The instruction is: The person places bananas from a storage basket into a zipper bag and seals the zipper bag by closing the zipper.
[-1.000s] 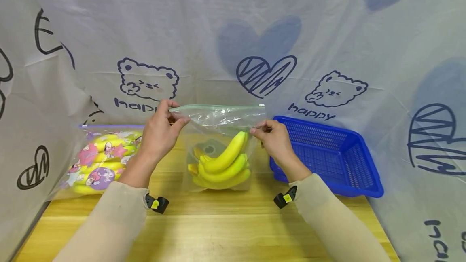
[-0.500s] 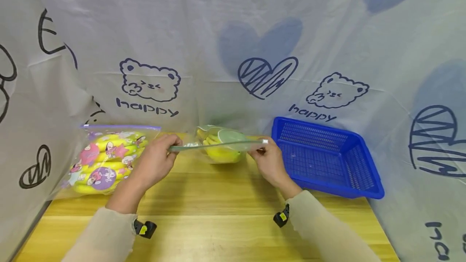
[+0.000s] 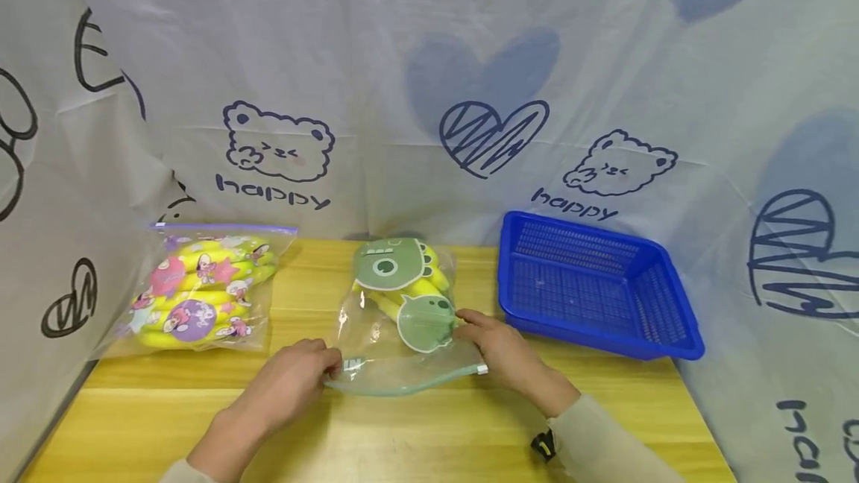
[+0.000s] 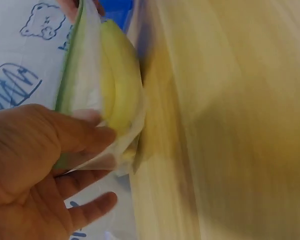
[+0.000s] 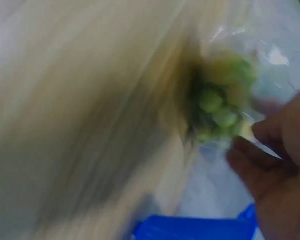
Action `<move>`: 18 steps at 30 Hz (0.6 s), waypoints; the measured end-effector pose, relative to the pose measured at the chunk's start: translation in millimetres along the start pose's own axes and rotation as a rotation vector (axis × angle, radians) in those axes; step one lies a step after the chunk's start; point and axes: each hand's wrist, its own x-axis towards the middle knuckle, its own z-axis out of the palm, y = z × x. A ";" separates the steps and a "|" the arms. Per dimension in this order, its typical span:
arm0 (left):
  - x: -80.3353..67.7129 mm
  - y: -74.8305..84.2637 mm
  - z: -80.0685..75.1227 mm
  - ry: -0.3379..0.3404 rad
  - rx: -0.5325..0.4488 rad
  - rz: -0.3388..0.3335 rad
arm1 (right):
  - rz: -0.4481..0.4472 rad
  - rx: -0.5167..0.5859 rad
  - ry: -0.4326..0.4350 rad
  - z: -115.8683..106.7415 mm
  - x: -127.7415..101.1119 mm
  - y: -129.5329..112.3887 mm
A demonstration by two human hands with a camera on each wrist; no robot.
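Observation:
A clear zip bag (image 3: 376,334) with green cartoon prints lies on the table in the head view, its green zip edge towards the person. Inside it, bananas (image 3: 432,274) show yellow, partly covered by the prints; the left wrist view has them (image 4: 120,75) through the plastic. With thumb and fingers, my left hand (image 3: 288,382) pinches the bag's near left corner. My right hand (image 3: 506,356) grips the bag's right side, just above the white zip slider (image 3: 482,369); the right wrist view is blurred there.
To the left lies another zip bag (image 3: 201,289) with a purple zip, pink prints and yellow bananas inside. A blue plastic basket (image 3: 577,304) stands at the right. Behind the wooden table (image 3: 416,438) hangs a printed white curtain (image 3: 389,170).
The bag, first held upright, has been tipped so that its zip edge came down towards the person and it lies flat. Both hands moved down and nearer; the right slid along the bag's side.

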 end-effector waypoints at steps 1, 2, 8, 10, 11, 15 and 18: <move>-2.2 1.0 0.6 -0.034 -0.004 0.012 | 0.020 -0.002 -0.031 -1.7 -1.7 -0.8; -3.9 2.3 0.2 -0.079 -0.020 0.016 | 0.052 0.007 -0.047 -3.1 -3.1 -1.9; 4.1 16.2 -6.3 -0.204 -0.128 -0.084 | 0.460 0.257 0.213 -8.2 -7.1 -17.4; 13.5 20.2 -1.9 -0.118 -0.100 -0.105 | 0.507 0.339 0.271 -7.7 -6.4 -25.4; 17.9 21.5 1.5 -0.079 -0.083 -0.113 | 0.502 0.351 0.255 -6.2 -5.9 -29.6; 31.4 21.0 19.1 -0.036 -0.026 -0.113 | 0.352 0.240 0.016 8.5 -4.8 -42.1; 36.9 17.2 30.1 -0.079 -0.010 -0.112 | 0.241 0.085 -0.069 23.2 -3.1 -41.8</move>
